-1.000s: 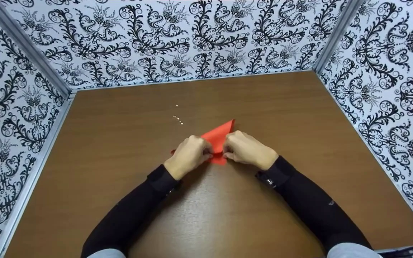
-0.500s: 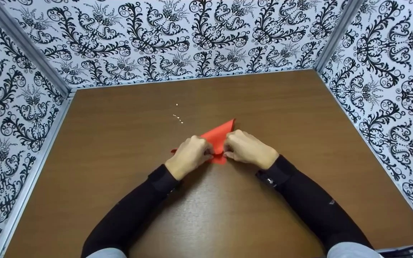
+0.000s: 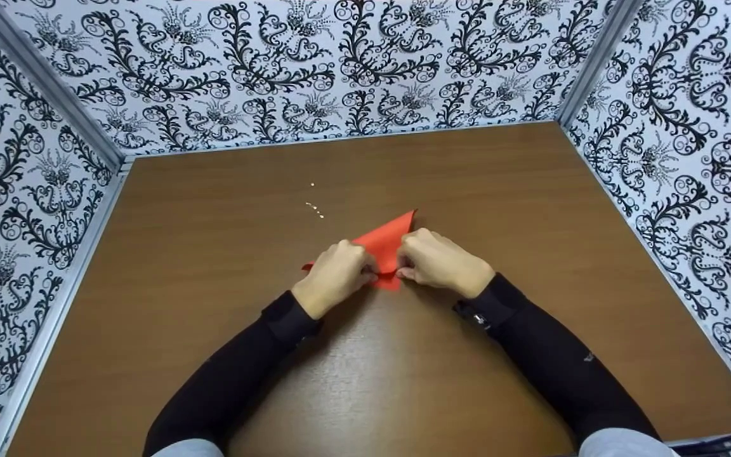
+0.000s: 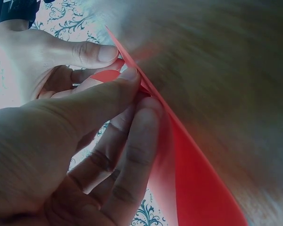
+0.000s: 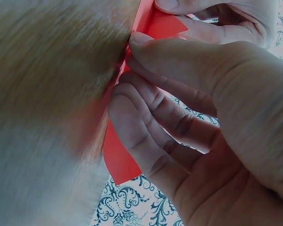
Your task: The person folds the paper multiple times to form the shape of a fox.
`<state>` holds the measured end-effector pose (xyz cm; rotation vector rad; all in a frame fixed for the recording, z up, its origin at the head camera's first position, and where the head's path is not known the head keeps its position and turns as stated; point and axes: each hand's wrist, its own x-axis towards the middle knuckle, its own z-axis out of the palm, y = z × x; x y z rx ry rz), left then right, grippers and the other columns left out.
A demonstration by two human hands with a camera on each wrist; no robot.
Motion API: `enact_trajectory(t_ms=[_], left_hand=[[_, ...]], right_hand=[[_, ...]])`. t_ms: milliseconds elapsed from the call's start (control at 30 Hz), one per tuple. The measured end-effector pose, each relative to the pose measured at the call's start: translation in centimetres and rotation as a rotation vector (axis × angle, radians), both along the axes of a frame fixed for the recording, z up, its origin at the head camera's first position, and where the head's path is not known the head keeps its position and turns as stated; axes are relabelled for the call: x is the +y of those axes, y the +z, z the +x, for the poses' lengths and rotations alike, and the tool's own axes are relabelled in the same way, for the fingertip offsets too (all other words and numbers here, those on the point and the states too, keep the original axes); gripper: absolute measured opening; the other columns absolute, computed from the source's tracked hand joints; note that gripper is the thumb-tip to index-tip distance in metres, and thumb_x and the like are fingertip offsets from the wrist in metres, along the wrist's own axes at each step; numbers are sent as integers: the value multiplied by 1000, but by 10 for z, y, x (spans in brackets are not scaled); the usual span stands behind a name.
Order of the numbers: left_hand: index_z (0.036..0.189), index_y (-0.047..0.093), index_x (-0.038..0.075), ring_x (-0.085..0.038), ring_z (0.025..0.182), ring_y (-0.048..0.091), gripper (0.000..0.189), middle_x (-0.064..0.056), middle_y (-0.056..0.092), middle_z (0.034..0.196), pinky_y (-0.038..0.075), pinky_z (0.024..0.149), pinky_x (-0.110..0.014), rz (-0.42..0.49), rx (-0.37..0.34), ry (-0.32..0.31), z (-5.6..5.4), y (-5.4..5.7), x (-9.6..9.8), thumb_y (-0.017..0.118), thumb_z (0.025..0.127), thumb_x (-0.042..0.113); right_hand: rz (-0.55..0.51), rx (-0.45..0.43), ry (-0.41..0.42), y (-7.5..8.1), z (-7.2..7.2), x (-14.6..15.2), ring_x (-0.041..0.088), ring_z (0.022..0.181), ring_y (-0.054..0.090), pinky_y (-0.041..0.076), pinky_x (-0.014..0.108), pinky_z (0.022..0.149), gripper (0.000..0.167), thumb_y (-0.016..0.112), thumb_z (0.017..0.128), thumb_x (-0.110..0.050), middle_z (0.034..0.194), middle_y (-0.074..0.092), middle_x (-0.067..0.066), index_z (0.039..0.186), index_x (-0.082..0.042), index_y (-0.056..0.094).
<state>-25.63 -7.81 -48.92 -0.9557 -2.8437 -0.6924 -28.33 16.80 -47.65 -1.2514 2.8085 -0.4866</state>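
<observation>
A sheet of red paper, partly folded over, lies at the middle of the table between both hands. My left hand pinches its near edge between thumb and fingers. Opposite it, my right hand pinches the same fold a short way to the right. In the left wrist view, the red paper runs in a long crease past the left thumb tip. The right wrist view has a red paper flap showing below the right fingers. Part of the sheet is hidden under the hands.
Several small pale specks dot the brown wooden table beyond the left hand. Patterned black-and-white panels enclose the table at the back and both sides. A dark cable lies at the lower right corner.
Both hands keep their hold on the red paper at nearly the same spot. The right hand has shifted very slightly; the view has moved a touch.
</observation>
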Motion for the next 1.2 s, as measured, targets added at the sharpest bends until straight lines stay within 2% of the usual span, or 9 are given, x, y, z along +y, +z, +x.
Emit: enact_trajectory(t_ms=[400, 600, 833, 967, 1200], left_hand=[[99, 92, 15, -28, 90, 84, 4, 0, 89, 99, 71, 78, -51, -6, -4, -8, 2, 1, 2, 95, 98, 13], [98, 91, 14, -26, 89, 83, 4, 0, 89, 97, 71, 78, -51, -3, -6, -15, 1, 0, 3, 95, 97, 12], [97, 92, 15, -26, 91, 84, 5, 1, 89, 97, 71, 79, -51, -18, -8, -24, 2, 0, 3, 95, 96, 11], [94, 91, 14, -24, 89, 84, 6, 2, 89, 95, 72, 78, -49, -27, 6, -32, 4, 0, 3, 96, 97, 11], [93, 90, 14, -22, 88, 84, 7, 3, 89, 96, 72, 79, -48, -40, 30, -50, 4, 0, 4, 94, 98, 11]], right_hand=[[14, 5, -19, 0, 1, 0, 16, 81, 66, 60, 36, 72, 20, 92, 99, -8, 88, 72, 2, 83, -14, 81], [19, -4, 5, 4, -1, 3, 19, 83, 70, 63, 39, 75, 15, 93, 98, -9, 90, 76, 5, 86, -12, 84], [-50, -10, 5, 12, -3, 9, 19, 83, 73, 63, 38, 77, 10, 91, 96, -3, 88, 80, 3, 90, -10, 87], [-74, -20, 33, 11, -3, 7, 21, 85, 74, 64, 37, 78, 9, 87, 98, -1, 91, 79, 5, 93, -9, 87], [-67, -36, 72, 3, -4, 2, 23, 93, 77, 68, 41, 84, 5, 87, 101, -3, 97, 81, 8, 98, -7, 89]])
